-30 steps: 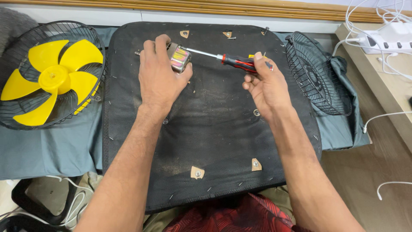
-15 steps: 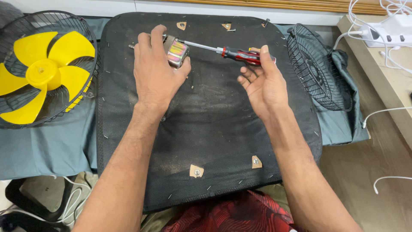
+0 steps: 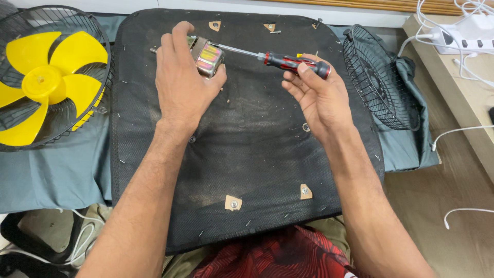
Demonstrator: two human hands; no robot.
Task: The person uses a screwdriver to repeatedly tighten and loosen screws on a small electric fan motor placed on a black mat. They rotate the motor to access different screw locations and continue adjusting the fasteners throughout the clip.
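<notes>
The left hand closes over a small motor resting on the black padded board; the right hand grips a red-and-black screwdriver, its tip touching the motor. A yellow-bladed fan lies left, a wire grille right.

Matt black woven cloth on the upturned board, dusty and rough, pinned with metal staples and small tan paper-like patches; glossy bare metal with shiny iridescent windings on the small motor under the left hand; bright polished steel shaft and smooth red-and-black plastic grip on the screwdriver in the right hand; glossy yellow plastic on the fan blades; black painted wire on the loose grille; dull grey-blue cloth beneath; pale smooth wood on the floor.
</notes>
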